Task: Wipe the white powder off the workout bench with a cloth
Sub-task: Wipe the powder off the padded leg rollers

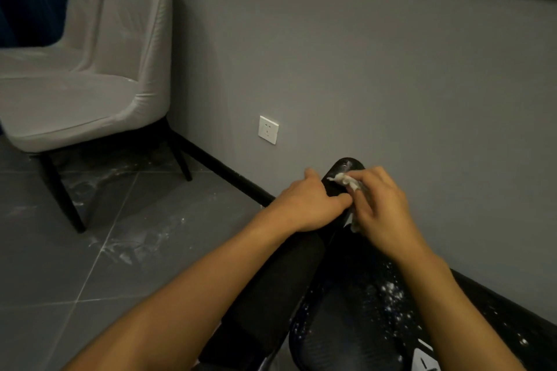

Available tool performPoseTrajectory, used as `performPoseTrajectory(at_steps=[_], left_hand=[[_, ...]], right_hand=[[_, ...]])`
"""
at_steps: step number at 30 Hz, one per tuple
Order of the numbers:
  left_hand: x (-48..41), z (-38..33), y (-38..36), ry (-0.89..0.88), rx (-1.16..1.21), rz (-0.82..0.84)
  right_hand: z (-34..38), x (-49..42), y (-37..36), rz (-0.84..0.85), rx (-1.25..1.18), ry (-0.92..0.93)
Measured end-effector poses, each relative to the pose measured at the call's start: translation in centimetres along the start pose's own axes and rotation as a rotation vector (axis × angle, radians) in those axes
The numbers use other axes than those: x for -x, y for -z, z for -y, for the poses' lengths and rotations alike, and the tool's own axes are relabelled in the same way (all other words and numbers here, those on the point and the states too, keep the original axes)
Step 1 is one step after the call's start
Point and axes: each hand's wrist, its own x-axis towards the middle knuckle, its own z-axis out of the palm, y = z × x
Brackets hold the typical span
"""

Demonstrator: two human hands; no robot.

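Bench [343, 166]: black pad, smooth with a slight sheen at the far end. The near section at 5 o'clock has a fine ribbed texture.
Powder [391, 295]: white, loose, grainy specks.
Cloth [346, 181]: white, soft, crumpled, with a fuzzy edge.
Chair [75, 99] at 10 o'clock: grey fabric, matt, creased. Legs [63, 199] black, matt.
Floor [45, 265]: dark grey tile, smooth, low gloss, with dull powder smears at 8 o'clock.
Wall [361, 69]: grey paint, matt.
Socket [268, 129]: white plastic, glossy.
Skirting [223, 169]: black, semi-gloss.
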Motion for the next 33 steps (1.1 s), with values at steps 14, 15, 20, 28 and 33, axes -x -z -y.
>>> performPoseTrajectory(at_steps=[14, 15, 20, 28, 33], left_hand=[[0.5, 0.8, 0.1, -0.152, 0.016, -0.113], [0.4, 0.9, 0.1, -0.155, 0.011, -0.111], [0.6, 0.5, 0.3, -0.183, -0.02, -0.084], [1.1, 0.2, 0.3, -0.283, -0.079, -0.141], [1.1, 0.3, 0.4, -0.315, -0.063, -0.173]], right_hand=[[-0.9, -0.5, 0.4, -0.026, -0.067, -0.077], [-1.0, -0.4, 0.6, -0.009, -0.084, -0.06], [-2.2, -2.0, -0.2, -0.184, -0.029, -0.201], [-1.6, -0.7, -0.3, -0.08, -0.204, -0.159], [-3.6, -3.1, -0.6, -0.166, -0.13, -0.257]])
